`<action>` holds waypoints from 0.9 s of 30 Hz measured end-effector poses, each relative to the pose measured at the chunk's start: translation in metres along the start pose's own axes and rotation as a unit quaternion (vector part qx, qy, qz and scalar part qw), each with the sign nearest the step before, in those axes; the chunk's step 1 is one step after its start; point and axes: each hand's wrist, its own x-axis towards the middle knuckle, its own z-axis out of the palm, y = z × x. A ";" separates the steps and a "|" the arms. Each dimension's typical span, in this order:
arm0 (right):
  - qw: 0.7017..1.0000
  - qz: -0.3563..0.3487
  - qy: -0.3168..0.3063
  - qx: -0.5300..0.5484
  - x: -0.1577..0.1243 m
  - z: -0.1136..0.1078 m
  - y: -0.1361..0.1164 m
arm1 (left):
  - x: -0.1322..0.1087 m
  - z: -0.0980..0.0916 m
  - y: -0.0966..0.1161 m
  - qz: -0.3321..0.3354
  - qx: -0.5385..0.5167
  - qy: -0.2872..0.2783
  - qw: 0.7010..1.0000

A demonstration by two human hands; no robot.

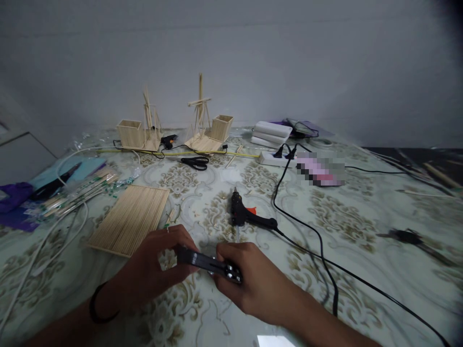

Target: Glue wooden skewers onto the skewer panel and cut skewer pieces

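Both of my hands meet low in the middle of the view over the patterned table. My left hand (152, 270) and my right hand (249, 279) are each closed on a dark metal hand tool (208, 264), probably pliers or a cutter, held level between them. The left fingers pinch its front end; the right fingers wrap its other end. Just beyond the hands lies a black glue gun (246, 214) with its cord trailing right. A flat mat of joined wooden sticks (130, 219) lies to the left of my left hand.
At the back stand two stick models (144, 132) (208, 127), black scissors (195, 162), white boxes (271, 132) and a power strip (278, 158). Loose sticks and a white cable (68, 202) lie at the left. A black cord (318, 250) crosses the right side, near another dark tool (405, 236).
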 end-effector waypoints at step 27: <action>1.000 0.010 -0.007 -0.003 0.001 -0.001 -0.001 | -0.002 0.000 -0.002 0.006 -0.003 0.029 1.000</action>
